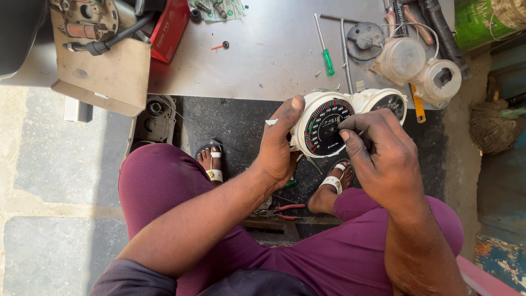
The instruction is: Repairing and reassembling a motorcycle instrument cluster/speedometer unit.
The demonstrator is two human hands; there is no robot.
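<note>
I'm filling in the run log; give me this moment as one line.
left hand: holds white gauge cluster by its rim | right hand: fingertips pinched at black dial face | green screwdriver: on metal sheet

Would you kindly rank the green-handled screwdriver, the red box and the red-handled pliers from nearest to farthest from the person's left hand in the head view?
From the left hand:
1. Red-handled pliers, just below it on the floor, between the feet.
2. Green-handled screwdriver, above and to the right, on the metal sheet.
3. Red box, far upper left.
</note>
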